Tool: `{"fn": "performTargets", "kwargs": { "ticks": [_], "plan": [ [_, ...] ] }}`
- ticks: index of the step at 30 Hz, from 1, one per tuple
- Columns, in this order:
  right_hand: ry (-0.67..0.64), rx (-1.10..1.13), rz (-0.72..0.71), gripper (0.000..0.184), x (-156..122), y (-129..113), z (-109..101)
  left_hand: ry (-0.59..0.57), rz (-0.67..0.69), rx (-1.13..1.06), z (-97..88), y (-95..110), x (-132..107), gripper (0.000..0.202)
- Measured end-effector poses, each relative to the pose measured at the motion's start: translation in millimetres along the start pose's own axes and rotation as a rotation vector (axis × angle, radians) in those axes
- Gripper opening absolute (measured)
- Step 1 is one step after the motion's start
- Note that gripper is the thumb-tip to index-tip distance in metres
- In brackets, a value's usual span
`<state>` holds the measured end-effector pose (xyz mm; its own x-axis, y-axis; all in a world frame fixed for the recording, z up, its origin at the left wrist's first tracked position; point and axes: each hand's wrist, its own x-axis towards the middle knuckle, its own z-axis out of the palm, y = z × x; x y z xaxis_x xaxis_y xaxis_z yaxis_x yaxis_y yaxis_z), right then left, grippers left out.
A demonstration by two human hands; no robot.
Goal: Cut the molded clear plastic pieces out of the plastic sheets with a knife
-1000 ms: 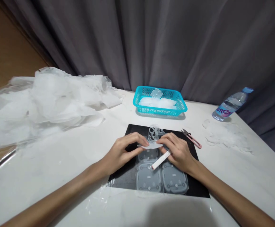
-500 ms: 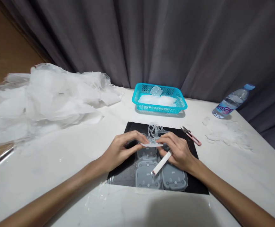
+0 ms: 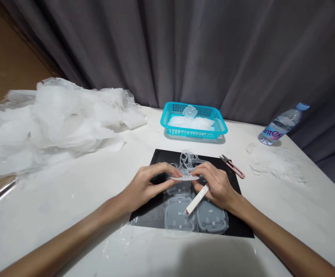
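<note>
Both hands work over a black mat [image 3: 236, 227] on the white table. My left hand [image 3: 145, 185] and my right hand [image 3: 216, 184] pinch the two ends of a small translucent plastic piece [image 3: 184, 178] between them. A white stick-like tool [image 3: 197, 198] also lies in my right hand, pointing toward me. Under the hands lies a clear plastic sheet of moulded rounded parts [image 3: 194, 218], with an empty cut-out frame [image 3: 187, 160] at its far end.
A turquoise basket [image 3: 194, 132] with clear pieces stands behind the mat. Pink thread snips [image 3: 233, 167] lie at the mat's right edge. A heap of white plastic film [image 3: 54, 123] fills the left. Plastic scraps [image 3: 274, 167] and a water bottle [image 3: 282, 125] are at the right.
The view has shifted slightly. Both hands stay pinched on the small plastic piece, which now lies a little flatter between them.
</note>
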<state>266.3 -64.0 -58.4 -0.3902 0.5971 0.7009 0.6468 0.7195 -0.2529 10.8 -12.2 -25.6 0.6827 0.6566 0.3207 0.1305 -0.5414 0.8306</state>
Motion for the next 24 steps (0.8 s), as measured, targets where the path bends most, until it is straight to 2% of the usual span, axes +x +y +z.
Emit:
{"fn": "performTargets", "kwargs": {
  "ticks": [14,20,24],
  "plan": [
    [-0.003,-0.016,0.003,0.01,-1.1,0.0,1.7,0.002,0.04,-0.004,1.5,-2.7,2.0,0.009],
    [0.009,-0.03,-0.011,0.009,-0.4,-0.6,1.0,-0.013,0.02,0.007,1.3,-3.6,0.7,0.008],
    [0.017,-0.044,-0.032,0.008,0.6,-2.4,-0.1,0.008,-0.04,0.015,7.6,-3.3,0.2,0.01]
  ]
}}
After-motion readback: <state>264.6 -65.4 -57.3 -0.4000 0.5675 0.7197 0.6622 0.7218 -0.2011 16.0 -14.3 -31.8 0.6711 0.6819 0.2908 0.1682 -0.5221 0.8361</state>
